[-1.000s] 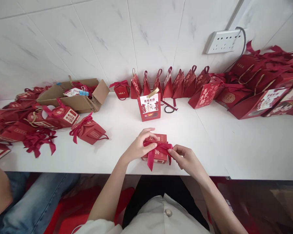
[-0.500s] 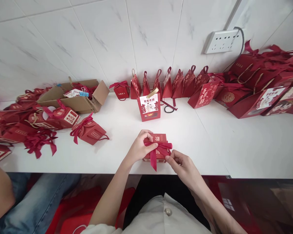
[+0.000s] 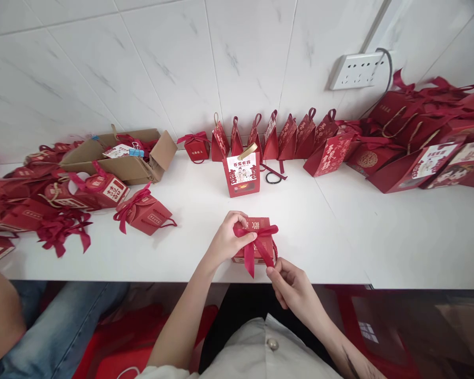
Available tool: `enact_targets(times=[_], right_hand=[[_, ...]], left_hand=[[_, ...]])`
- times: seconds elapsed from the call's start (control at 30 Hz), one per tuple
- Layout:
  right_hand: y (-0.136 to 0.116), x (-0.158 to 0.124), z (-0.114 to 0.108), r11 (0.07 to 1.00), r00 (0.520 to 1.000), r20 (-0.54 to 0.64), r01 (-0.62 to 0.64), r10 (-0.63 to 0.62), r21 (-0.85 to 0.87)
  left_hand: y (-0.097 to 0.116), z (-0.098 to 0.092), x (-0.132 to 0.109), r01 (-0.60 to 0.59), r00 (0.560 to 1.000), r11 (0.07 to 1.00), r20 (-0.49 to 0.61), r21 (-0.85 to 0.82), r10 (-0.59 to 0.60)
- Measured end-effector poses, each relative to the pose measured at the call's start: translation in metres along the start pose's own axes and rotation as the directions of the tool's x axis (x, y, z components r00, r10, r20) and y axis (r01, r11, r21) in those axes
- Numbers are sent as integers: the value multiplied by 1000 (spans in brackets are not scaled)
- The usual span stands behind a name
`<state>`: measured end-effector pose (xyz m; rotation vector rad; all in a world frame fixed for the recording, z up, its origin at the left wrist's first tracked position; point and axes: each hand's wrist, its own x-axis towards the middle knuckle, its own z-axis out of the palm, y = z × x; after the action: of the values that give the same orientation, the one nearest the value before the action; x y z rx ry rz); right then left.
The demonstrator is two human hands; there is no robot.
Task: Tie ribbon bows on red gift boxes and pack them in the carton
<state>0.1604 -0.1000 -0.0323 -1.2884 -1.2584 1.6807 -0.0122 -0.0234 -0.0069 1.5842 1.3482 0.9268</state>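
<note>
Close to the table's front edge lies a small red gift box (image 3: 263, 223) with pale gold lettering. A dark pink ribbon (image 3: 248, 261) is tied in a bow across its top. My left hand (image 3: 232, 238) is closed at the left of the box, its thumb and fingers pinching the bow at the knot. At the lower right, my right hand (image 3: 291, 283) pinches the end of one ribbon tail between thumb and finger. That tail runs taut from the knot down to my fingertips. A twisted red cord handle shows at the box's right side.
A printed red gift bag (image 3: 242, 181) stands beyond the box, before a row of triangular red boxes (image 3: 288, 138). Red bags (image 3: 434, 158) crowd the right; an open cardboard box (image 3: 142, 169) and a bowed red box (image 3: 152, 215) are left. A person's arm (image 3: 2, 310) is lower left.
My right hand has moved down and slightly toward me, drawing the ribbon tail out straight. My left hand stays at the knot, and the box has barely shifted.
</note>
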Motion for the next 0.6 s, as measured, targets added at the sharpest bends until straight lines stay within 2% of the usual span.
enact_targets(times=[0.1, 0.17, 0.3, 0.4, 0.6], right_hand=[[10, 2, 7, 995, 981, 170, -93, 89, 17], [14, 5, 14, 992, 971, 222, -107, 89, 71], [12, 16, 29, 976, 994, 108, -15, -9, 218], [7, 22, 35, 970, 998, 39, 32, -43, 239], [13, 16, 38, 987, 995, 72, 58, -69, 153]], left_hand=[[-1, 1, 0, -2, 1000, 1000, -27, 8, 2], [-1, 2, 1, -5, 999, 1000, -33, 16, 5], [-1, 6, 3, -23, 998, 1000, -66, 13, 24], [-1, 7, 4, -18, 997, 1000, -80, 8, 19], [-1, 7, 4, 5, 998, 1000, -66, -4, -5]])
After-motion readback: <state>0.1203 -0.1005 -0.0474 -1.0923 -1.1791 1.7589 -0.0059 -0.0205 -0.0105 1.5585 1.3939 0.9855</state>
